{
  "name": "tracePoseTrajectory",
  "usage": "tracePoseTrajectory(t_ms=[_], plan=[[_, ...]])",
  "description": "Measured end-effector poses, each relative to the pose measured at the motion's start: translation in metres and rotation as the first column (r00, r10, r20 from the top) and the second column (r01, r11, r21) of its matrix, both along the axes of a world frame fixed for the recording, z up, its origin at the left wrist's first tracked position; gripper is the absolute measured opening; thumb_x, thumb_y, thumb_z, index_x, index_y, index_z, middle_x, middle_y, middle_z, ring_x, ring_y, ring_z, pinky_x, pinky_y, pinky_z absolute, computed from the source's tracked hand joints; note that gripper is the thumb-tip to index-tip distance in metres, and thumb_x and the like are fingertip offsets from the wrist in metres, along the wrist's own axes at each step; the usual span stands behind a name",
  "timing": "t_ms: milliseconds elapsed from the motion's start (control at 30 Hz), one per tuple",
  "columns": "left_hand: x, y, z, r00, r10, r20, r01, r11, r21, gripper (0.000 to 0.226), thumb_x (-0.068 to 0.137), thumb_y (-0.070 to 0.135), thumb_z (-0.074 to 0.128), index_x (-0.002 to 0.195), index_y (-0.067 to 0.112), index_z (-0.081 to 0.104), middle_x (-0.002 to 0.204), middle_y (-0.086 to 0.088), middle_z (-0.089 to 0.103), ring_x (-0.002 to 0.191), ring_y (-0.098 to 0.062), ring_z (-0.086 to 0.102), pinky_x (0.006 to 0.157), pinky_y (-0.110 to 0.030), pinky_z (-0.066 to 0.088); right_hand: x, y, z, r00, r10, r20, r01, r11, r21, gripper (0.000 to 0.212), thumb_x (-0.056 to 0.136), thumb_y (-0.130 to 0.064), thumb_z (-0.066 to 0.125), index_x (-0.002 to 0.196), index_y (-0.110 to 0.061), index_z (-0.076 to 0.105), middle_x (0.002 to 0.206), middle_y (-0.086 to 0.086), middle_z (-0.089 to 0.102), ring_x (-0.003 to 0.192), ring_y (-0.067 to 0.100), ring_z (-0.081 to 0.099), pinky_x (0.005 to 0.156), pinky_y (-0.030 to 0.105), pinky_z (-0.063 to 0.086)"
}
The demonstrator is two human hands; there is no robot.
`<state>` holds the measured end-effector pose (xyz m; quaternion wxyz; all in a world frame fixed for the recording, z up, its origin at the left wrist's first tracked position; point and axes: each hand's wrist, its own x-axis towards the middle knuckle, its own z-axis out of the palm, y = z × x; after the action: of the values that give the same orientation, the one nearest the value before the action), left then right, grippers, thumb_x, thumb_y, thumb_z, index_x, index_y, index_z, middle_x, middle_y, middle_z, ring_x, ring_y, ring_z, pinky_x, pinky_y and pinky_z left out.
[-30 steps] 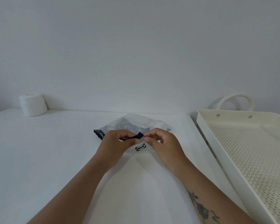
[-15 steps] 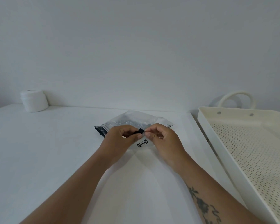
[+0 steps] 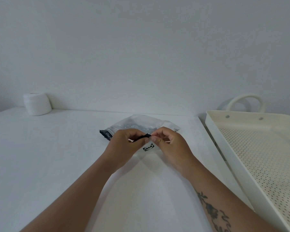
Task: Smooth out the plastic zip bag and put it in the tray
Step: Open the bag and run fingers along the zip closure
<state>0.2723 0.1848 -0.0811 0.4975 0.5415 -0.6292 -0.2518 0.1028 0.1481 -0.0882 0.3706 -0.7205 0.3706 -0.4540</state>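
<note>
A crumpled clear plastic zip bag (image 3: pixel 137 123) with a dark zip strip and a black IKEA logo lies on the white table, mid-centre. My left hand (image 3: pixel 124 144) and my right hand (image 3: pixel 170 145) meet over its near edge. Both pinch the folded dark zip strip between thumb and fingertips, the fingertips almost touching. The hands hide the bag's near part. The cream perforated tray (image 3: pixel 212 131) with a loop handle stands to the right of the bag, apart from it.
A white roll of tissue (image 3: pixel 37 104) stands at the far left against the wall. The white table (image 3: pixel 49 156) stretches left and toward me. The tray's long rim runs along the table's right side.
Both hands stay pinched on the zip strip and have shifted slightly, working the dark strip between the fingertips. The bag stays in place on the table.
</note>
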Motion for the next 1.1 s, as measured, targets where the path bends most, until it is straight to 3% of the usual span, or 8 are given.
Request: tracePoseTrajectory(t_ms=[100,267,367,500,567,700,967,1100], plan=[[-0.0001,-0.0002,-0.0008,1.000,0.010,0.020,-0.009,1.000,-0.018,0.006,0.082,0.027,0.074,0.076,0.030,0.076,0.069,0.013,0.069,0.050,0.005,0.047,0.054,-0.007,0.037,0.0009,0.0007,-0.0016,0.998,-0.006,-0.064,0.002,0.998,-0.059,0.008,0.092,-0.022,0.061,0.085,-0.025,0.064,0.082,-0.014,0.065,0.079,0.001,0.056,0.068,0.005,0.040],[-0.0003,0.0006,0.0005,0.992,0.017,0.126,-0.009,0.998,-0.064,0.011,0.083,0.019,0.071,0.076,0.025,0.075,0.061,0.018,0.065,0.048,0.005,0.050,0.051,-0.005,0.036,0.0055,0.0014,-0.0036,0.966,-0.094,-0.242,0.013,0.949,-0.316,0.006,0.094,-0.021,0.056,0.090,-0.024,0.057,0.086,-0.018,0.055,0.093,0.008,0.051,0.078,0.022,0.041],[-0.0007,0.0016,0.0018,0.979,0.055,0.199,-0.032,0.993,-0.117,0.010,0.085,0.021,0.070,0.080,0.027,0.076,0.068,0.016,0.069,0.054,0.003,0.054,0.054,-0.009,0.040,0.0038,-0.0006,-0.0033,0.964,-0.114,-0.240,0.024,0.937,-0.349,0.005,0.095,-0.022,0.055,0.091,-0.024,0.058,0.087,-0.019,0.056,0.093,0.009,0.052,0.080,0.027,0.044],[-0.0016,0.0010,0.0031,0.952,0.072,0.298,-0.026,0.988,-0.155,0.009,0.087,0.026,0.068,0.084,0.022,0.076,0.072,0.004,0.070,0.067,-0.011,0.058,0.061,-0.021,0.043,-0.0018,-0.0032,-0.0020,0.967,-0.119,-0.225,0.037,0.941,-0.338,0.007,0.095,-0.024,0.056,0.092,-0.024,0.063,0.087,-0.014,0.061,0.092,0.016,0.056,0.082,0.036,0.048],[-0.0020,0.0015,0.0037,0.938,0.073,0.340,-0.013,0.984,-0.176,0.010,0.088,0.024,0.067,0.082,0.020,0.075,0.071,0.004,0.070,0.069,-0.011,0.059,0.061,-0.019,0.044,-0.0022,-0.0033,-0.0022,0.961,-0.126,-0.248,0.028,0.931,-0.363,0.007,0.095,-0.023,0.056,0.093,-0.025,0.063,0.087,-0.015,0.061,0.091,0.015,0.055,0.080,0.035,0.047],[-0.0001,0.0016,0.0033,0.963,0.048,0.266,-0.008,0.989,-0.149,0.008,0.085,0.019,0.069,0.080,0.023,0.074,0.071,0.010,0.070,0.062,0.001,0.059,0.061,-0.008,0.042,-0.0002,-0.0028,-0.0037,0.957,-0.119,-0.264,0.009,0.924,-0.381,0.006,0.095,-0.024,0.056,0.092,-0.027,0.060,0.086,-0.018,0.058,0.091,0.013,0.054,0.076,0.027,0.043],[0.0015,-0.0017,0.0004,0.973,0.025,0.231,0.003,0.992,-0.123,0.011,0.084,0.021,0.069,0.074,0.026,0.071,0.069,0.012,0.067,0.054,0.003,0.053,0.054,-0.006,0.038,0.0036,-0.0020,-0.0073,0.964,-0.092,-0.250,-0.005,0.933,-0.360,0.012,0.094,-0.023,0.053,0.087,-0.032,0.053,0.085,-0.020,0.056,0.093,0.009,0.052,0.075,0.020,0.041],[0.0044,-0.0034,-0.0022,0.961,0.034,0.276,-0.001,0.993,-0.120,0.008,0.085,0.024,0.069,0.078,0.027,0.071,0.073,0.013,0.068,0.060,0.002,0.056,0.059,-0.008,0.041,0.0026,-0.0021,-0.0075,0.965,-0.091,-0.245,-0.002,0.935,-0.355,0.011,0.094,-0.021,0.053,0.088,-0.030,0.053,0.085,-0.019,0.056,0.092,0.011,0.052,0.074,0.020,0.040]])
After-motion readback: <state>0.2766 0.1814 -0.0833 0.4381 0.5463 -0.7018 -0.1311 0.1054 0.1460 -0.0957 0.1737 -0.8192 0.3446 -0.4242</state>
